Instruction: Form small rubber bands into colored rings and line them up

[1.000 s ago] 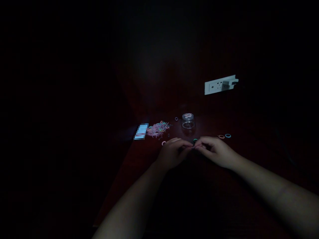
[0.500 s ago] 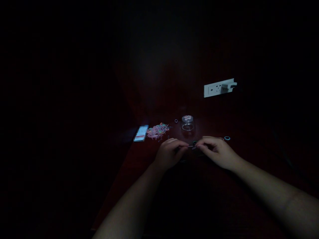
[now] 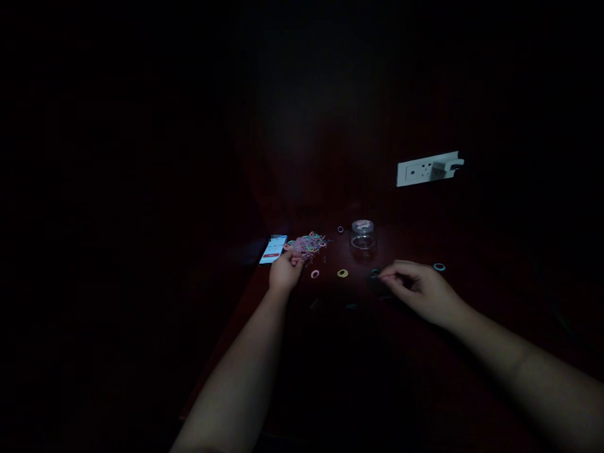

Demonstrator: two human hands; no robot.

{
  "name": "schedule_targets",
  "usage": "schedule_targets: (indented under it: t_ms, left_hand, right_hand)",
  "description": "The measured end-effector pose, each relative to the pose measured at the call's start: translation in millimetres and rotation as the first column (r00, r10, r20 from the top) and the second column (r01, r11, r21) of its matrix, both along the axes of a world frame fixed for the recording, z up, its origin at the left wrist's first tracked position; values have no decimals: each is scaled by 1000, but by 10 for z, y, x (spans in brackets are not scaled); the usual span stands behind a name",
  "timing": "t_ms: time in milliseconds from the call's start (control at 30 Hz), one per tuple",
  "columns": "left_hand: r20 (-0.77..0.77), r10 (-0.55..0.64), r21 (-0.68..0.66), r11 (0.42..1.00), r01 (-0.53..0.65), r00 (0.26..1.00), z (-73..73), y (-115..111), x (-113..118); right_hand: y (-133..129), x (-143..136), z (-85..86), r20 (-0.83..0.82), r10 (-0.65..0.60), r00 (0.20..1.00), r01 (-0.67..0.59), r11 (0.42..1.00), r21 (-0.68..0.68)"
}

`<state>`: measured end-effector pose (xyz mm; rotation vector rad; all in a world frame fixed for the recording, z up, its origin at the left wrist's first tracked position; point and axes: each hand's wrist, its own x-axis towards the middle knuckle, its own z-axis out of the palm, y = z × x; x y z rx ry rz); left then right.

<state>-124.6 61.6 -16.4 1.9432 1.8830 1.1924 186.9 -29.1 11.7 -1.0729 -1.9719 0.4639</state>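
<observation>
My left hand has its fingers curled at the near edge of a tangled pile of small pastel elastic bands. Whatever it may hold is hidden. My right hand is closed in a pinch, its fingertips beside a dark green ring on the table; anything between them is too small and dark to name. Between the hands lie a pink ring and a yellow ring. A light blue ring rests right of my right hand.
A phone with a lit screen lies left of the pile. Behind the rings stands a clear lidded jar, with a small pale ring to its left. A white wall socket holds a plug. The room is very dark.
My left hand has moved left, away from my right fingertips, to the pile of bands. The pink and yellow rings now show. My right hand stays pinched in nearly the same place.
</observation>
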Motion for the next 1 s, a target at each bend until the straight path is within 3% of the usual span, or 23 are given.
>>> schedule_targets:
  t_ms: [133,200,300,400,533,1000]
  left_hand:
    - [-20,-7,45,999,8,1000,84,-69,113]
    - [-47,-86,87,992,90,995,154,-183,254]
    - [-187,-426,175,872,457,885,241,-426,536]
    - [-266,-568,197,759,620,779,290,-647,786]
    - [-274,-574,196,752,629,772,324,-764,927]
    - [-314,-561,230,738,634,766,382,-796,938]
  right_hand:
    - [0,0,3,10,7,1000,-7,1000,-7]
    - [-4,-7,12,15,17,1000,-17,1000,-10]
    - [-22,-25,41,16,49,999,-49,999,-4]
    - [-47,-44,72,3,68,998,-68,998,-4]
    - [-71,-66,86,-12,97,995,-97,995,-9]
    - [-69,-34,90,7,109,994,-109,994,-15]
